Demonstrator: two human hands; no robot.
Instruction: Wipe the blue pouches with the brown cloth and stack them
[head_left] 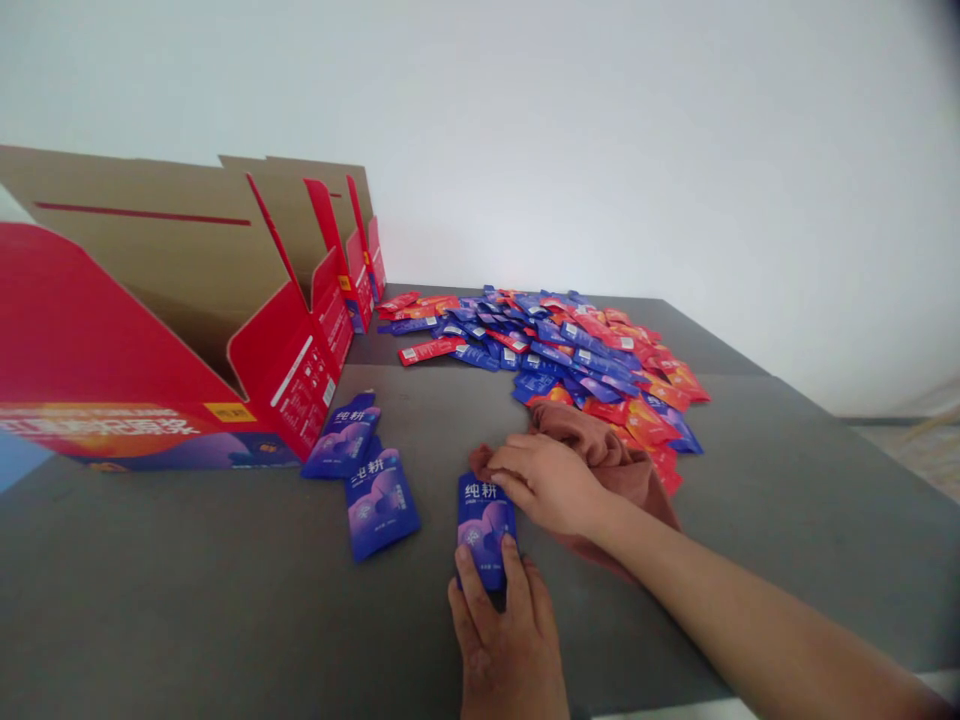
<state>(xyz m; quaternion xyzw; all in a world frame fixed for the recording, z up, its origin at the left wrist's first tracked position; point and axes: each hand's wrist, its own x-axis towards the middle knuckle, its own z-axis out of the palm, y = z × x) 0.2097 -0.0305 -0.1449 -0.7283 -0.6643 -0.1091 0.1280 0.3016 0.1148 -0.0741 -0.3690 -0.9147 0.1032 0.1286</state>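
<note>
A blue pouch (484, 515) with purple fruit print lies flat on the dark table in front of me. Two fingers of my left hand (510, 635) rest on its lower end and hold it down. My right hand (551, 485) grips a reddish-brown cloth (600, 450), and a bunched corner of it touches the pouch's top edge. The rest of the cloth trails behind that hand toward the pile. To the left lie two more blue pouches, one (381, 505) partly under the other (343, 437).
Open red cartons (281, 375) stand in a row along the left, flaps raised. A heap of blue and red-orange pouches (555, 340) spreads over the far part of the grey table (225, 580). Behind it is a white wall (562, 150).
</note>
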